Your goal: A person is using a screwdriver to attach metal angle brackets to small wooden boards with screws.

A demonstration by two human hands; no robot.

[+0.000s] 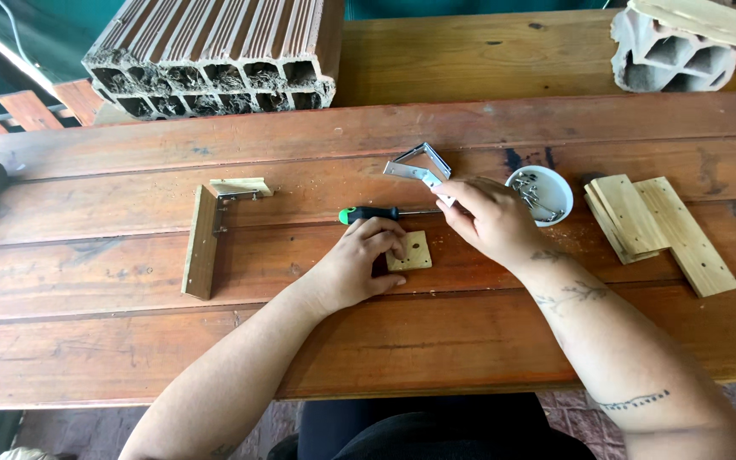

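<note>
Our left hand [359, 264] lies curled on the table [470, 341], fingertips pressing the near edge of a small square wood block [411, 251] with holes in it; the fingers are bent together, not wrapped around anything. Our right hand [489, 217] pinches one leg of a metal corner bracket [419, 164] just above the block, fingers closed on it. Between the hands lies a screwdriver [381, 213] with a green and black handle, its shaft running toward the right hand. Just right of that hand sits a white bowl [555, 183] of screws [534, 194]. Farther right, a stack of wood slats [658, 226]. Left, an L-shaped wood piece [206, 238]. At the back, two hollow clay bricks [215, 55].
</note>
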